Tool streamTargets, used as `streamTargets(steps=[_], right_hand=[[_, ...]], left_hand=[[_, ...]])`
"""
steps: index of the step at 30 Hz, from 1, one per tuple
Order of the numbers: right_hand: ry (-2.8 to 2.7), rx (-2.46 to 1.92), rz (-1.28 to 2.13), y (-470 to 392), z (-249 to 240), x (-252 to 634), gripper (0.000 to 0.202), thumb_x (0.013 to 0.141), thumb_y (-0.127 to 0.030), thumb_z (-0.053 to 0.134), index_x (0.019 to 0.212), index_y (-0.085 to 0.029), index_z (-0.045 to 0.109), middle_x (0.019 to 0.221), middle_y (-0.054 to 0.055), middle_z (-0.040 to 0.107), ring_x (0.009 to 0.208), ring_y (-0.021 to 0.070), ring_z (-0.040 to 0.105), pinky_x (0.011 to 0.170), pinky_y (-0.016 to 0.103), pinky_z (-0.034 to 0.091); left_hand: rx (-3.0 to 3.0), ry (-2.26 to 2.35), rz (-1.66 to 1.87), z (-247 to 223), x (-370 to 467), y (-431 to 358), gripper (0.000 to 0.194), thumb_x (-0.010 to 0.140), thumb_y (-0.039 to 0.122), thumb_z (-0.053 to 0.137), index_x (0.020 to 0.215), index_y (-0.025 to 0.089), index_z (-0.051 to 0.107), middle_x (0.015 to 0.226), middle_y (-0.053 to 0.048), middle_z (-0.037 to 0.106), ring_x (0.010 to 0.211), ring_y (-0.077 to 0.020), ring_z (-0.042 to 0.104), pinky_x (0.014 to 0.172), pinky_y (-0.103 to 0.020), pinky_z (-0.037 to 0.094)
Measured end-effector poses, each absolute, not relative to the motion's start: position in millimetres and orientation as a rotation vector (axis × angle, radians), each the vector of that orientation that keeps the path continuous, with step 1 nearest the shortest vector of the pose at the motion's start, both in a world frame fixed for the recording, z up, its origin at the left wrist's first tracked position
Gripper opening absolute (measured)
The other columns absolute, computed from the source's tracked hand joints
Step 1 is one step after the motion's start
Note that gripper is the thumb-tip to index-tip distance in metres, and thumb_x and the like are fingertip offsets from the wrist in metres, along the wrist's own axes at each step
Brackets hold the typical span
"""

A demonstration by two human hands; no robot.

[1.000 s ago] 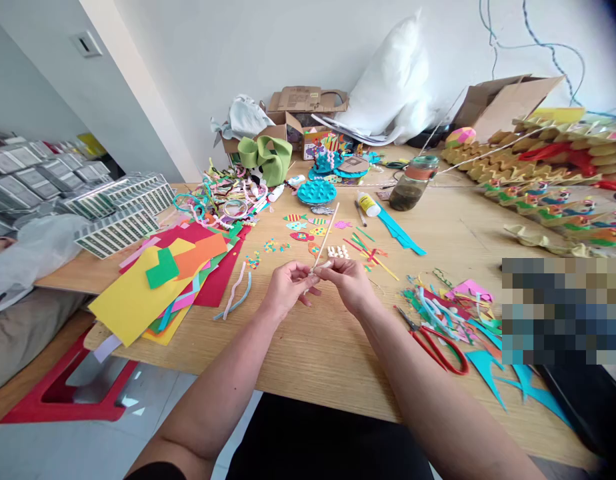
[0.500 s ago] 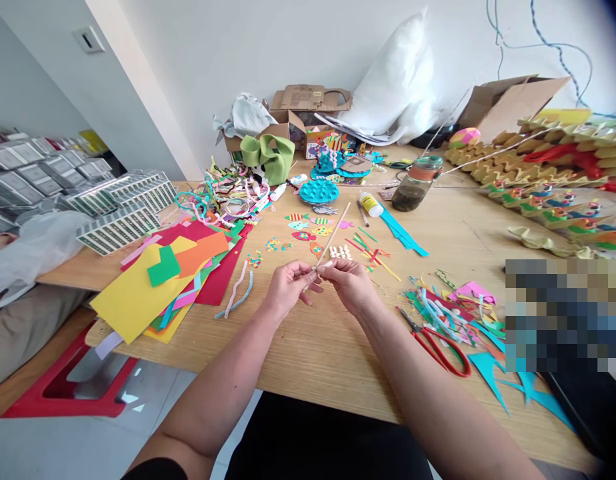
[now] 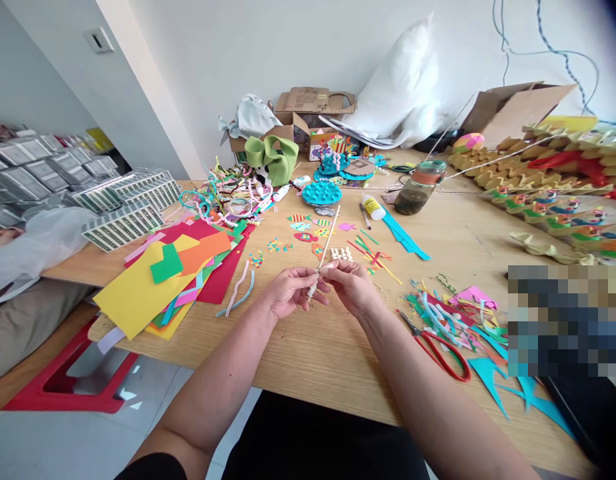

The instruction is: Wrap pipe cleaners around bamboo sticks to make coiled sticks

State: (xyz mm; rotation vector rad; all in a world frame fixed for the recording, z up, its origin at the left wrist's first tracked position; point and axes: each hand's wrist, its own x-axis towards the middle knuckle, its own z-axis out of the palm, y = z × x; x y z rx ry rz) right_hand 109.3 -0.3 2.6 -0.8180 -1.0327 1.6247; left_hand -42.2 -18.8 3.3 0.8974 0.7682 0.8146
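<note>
Both hands meet above the wooden table. Left hand closed around lower end of thin wooden stick, which carries what looks like a white pipe cleaner wound on; detail too small to confirm. Right hand pinches the stick just above, fingertips closed. Stick tilts up and away. Red-handled scissors lie right; coloured foam sheets left.
</note>
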Motion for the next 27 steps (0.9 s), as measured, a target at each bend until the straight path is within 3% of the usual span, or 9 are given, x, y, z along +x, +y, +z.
streamTargets(steps=[4, 11, 19, 27], right_hand=[[-1.101, -0.898, 1.496, 2, -2, 109, 0.016, 0.057, -0.026, 0.075, 0.055, -0.017, 0.062, 0.055, 0.000, 0.063, 0.053, 0.0115, 0.053, 0.058, 0.027, 0.040], [-1.201, -0.955, 1.413, 0, 0, 105, 0.018, 0.058, -0.032, 0.074, 0.057, -0.018, 0.063, 0.057, 0.000, 0.064, 0.057, 0.0134, 0.056, 0.061, 0.028, 0.041], [-1.205, -0.995, 1.397, 2, -1, 107, 0.018, 0.058, -0.034, 0.074, 0.058, -0.019, 0.065, 0.056, 0.000, 0.062, 0.057, 0.0122, 0.052, 0.060, 0.027, 0.040], [-1.258, -1.019, 1.421, 1, 5, 109, 0.018, 0.059, -0.035, 0.074, 0.060, -0.017, 0.068, 0.059, 0.001, 0.064, 0.056, 0.0131, 0.054, 0.059, 0.028, 0.040]], left_hand=[[1.075, 1.031, 1.022, 2, -34, -21, 0.035, 0.066, 0.036, 0.069, 0.089, 0.013, 0.057, 0.092, -0.011, 0.067, 0.068, -0.0192, 0.067, 0.035, -0.018, 0.044], [1.359, 1.294, 1.190, -7, -31, -22, 0.023, 0.072, 0.037, 0.062, 0.079, 0.015, 0.057, 0.071, -0.004, 0.065, 0.066, -0.0168, 0.065, 0.040, -0.018, 0.045], [1.557, 1.431, 1.200, -8, -32, -24, 0.017, 0.076, 0.036, 0.058, 0.078, 0.019, 0.060, 0.067, -0.002, 0.064, 0.062, -0.0136, 0.062, 0.050, -0.019, 0.046], [1.288, 1.265, 1.104, -1, -30, -23, 0.019, 0.074, 0.031, 0.058, 0.083, 0.015, 0.058, 0.070, -0.003, 0.064, 0.059, -0.0138, 0.063, 0.036, -0.017, 0.039]])
